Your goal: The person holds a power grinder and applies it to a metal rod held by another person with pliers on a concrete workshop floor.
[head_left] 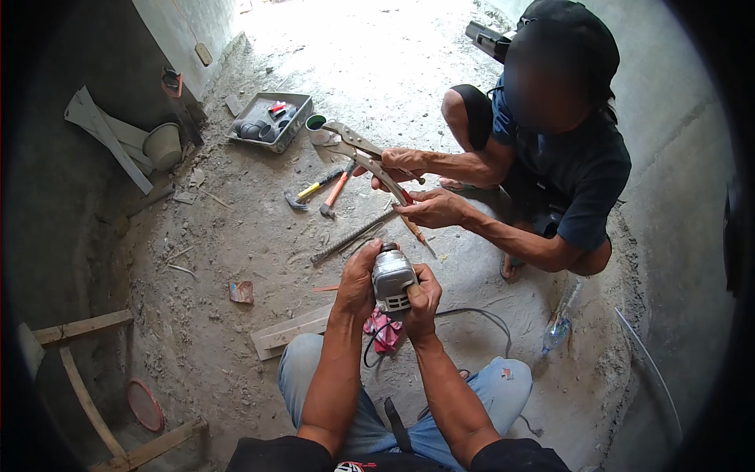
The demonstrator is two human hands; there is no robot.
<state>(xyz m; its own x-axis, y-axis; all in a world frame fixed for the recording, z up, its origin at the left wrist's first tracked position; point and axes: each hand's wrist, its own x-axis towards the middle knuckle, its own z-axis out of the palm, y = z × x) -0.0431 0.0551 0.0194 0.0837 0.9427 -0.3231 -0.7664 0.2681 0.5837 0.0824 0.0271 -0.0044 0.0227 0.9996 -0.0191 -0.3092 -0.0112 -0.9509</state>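
1. At the centre of the head view, a grey power tool [392, 279] is held above the rough floor [208, 267], between the wearer's jeans-clad knees and a co-worker [586, 177].
2. On its left side, the wearer's left hand [358, 279] is curled closed around the tool's casing.
3. On its right side, the right hand [423, 300] is also closed on it, thumb pressed near the vent slots.
4. Just beyond the tool, the squatting co-worker holds large locking pliers [363, 147], apart from it.
5. Below the tool, a pink cloth [385, 335] lies near a black cable [491, 316].
6. Farther off, two hammers, one yellow-handled [318, 186] and one orange-handled [338, 190], lie near a metal rod [354, 236]; behind them stand a cup [318, 132] and a grey tray [301, 116] of dark fittings.
7. At right, a clear bottle [557, 332] lies near the wall.
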